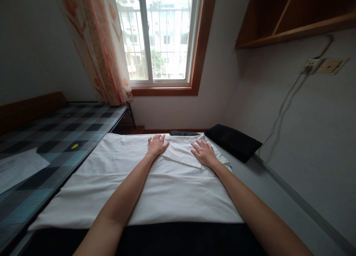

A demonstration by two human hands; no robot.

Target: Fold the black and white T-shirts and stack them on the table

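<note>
A white cloth garment (116, 189) lies spread over a table in front of me, with a folded flap of the same cloth (180, 152) at its far right. My left hand (158, 144) rests flat at the flap's left edge, fingers spread and pointing away from me. On the right part of the flap lies my right hand (204, 153), palm down with its fingers apart. Neither hand grips the cloth. Some gathered folds show just right of my right hand.
A folded black cloth (233, 141) lies on the pale tabletop (278, 200) at the far right. To the left stands a bed with a checked cover (91, 124) and a sheet of paper (22, 167). A curtain (100, 44) hangs beside the window, and cords (286, 96) run down the right wall.
</note>
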